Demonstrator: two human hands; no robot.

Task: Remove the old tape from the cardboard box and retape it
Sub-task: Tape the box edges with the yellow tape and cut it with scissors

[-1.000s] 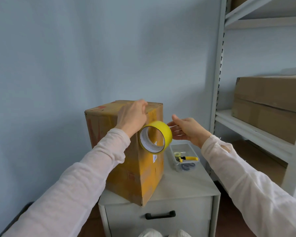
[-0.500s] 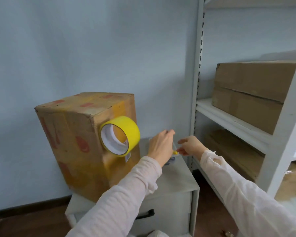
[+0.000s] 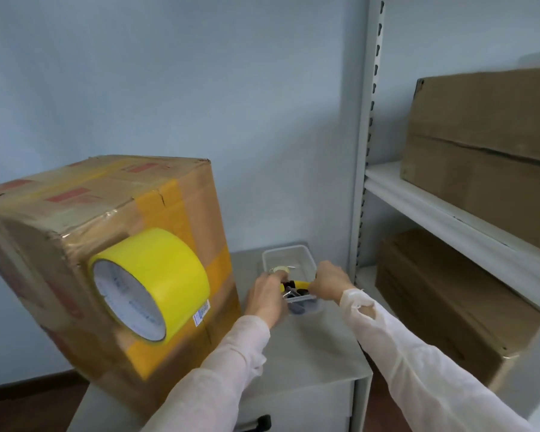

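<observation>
Your right hand (image 3: 329, 283) grips yellow tool (image 3: 300, 285) over clear tray (image 3: 286, 249); left hand (image 3: 266, 297) at other end, grip cannot tell; tape roll (image 3: 169, 260) hangs on cardboard box (image 3: 75, 207) side.

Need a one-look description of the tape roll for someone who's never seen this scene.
Find the big taped cardboard box on the grey cabinet, left of the metal shelving. The tape roll sits against the box's near side. It is the only bright yellow ring there, white inside.
</observation>
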